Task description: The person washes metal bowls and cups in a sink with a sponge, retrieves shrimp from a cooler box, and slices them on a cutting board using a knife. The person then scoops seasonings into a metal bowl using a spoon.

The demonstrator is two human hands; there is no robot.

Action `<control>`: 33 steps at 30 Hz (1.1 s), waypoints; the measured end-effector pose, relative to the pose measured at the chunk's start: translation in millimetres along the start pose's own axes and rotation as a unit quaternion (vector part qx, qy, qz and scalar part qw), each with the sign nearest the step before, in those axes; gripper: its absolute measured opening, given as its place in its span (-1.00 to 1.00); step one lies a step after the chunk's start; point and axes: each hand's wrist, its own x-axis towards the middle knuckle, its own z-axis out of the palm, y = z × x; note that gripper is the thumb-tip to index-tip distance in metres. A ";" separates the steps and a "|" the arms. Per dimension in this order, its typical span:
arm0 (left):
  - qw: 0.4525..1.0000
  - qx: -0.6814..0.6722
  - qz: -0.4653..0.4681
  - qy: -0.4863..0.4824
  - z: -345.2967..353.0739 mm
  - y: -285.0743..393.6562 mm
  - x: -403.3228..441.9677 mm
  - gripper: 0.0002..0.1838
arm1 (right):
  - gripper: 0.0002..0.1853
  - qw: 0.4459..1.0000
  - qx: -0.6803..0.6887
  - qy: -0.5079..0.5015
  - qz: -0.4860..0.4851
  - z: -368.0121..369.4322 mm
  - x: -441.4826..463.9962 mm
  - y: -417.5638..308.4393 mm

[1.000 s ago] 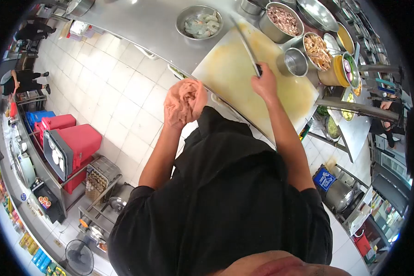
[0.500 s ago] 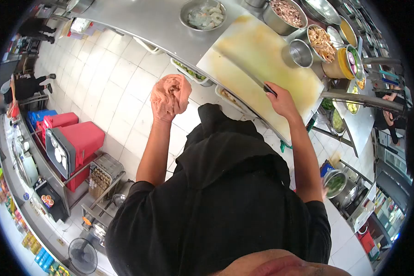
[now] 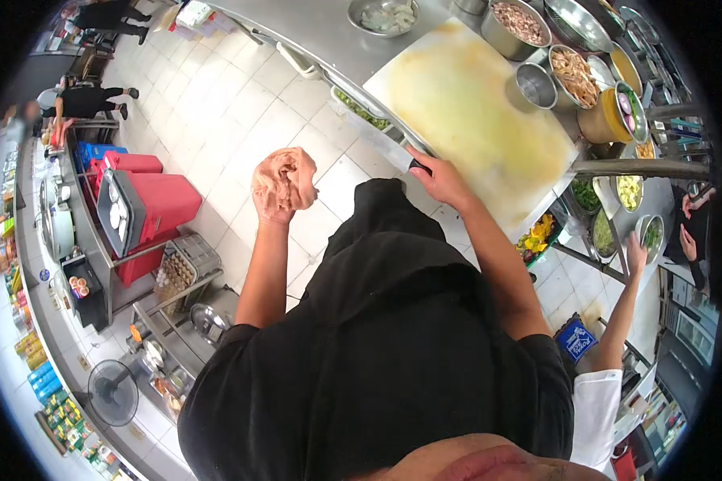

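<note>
A crumpled pink cloth (image 3: pixel 284 178) is bunched in my left hand (image 3: pixel 276 214), raised over the tiled floor; its folds hide most of the fingers. My right hand (image 3: pixel 446 184) is closed around the black handle of a knife (image 3: pixel 419 166), beside the near-left edge of the cutting board. The knife's broad blade (image 3: pixel 377 138) points up and left, past the counter edge. The yellow-stained white cutting board (image 3: pixel 477 112) lies on the steel counter. A small steel pot (image 3: pixel 536 86) stands on its far right corner.
Behind the board are a bowl of shrimp (image 3: pixel 383 14), a pot of chopped meat (image 3: pixel 518 28) and a bowl of sliced food (image 3: pixel 573 76). A co-worker's arm (image 3: pixel 618 321) reaches toward a bowl of greens (image 3: pixel 652 234) at right. Red bins (image 3: pixel 154 200) stand at left.
My right hand has drawn the knife off the board, leftward past the counter edge. My left hand with the cloth has shifted slightly left and down. A co-worker's arm has appeared at right.
</note>
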 end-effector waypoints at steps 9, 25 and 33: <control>0.798 0.598 0.059 0.049 -14.4 12.2 -71.2 -0.51 | -0.48 0.920 0.171 0.186 0.299 -45.7 -80.2 12.0; 0.689 0.718 0.073 -0.067 -48.5 57.0 -10.0 -0.55 | -0.46 0.849 0.219 0.370 0.308 21.8 -195.4 8.7; 0.962 0.260 -0.037 -0.070 -102.7 61.7 31.1 -0.58 | -0.46 0.942 0.153 0.184 0.235 114.3 -89.6 -76.4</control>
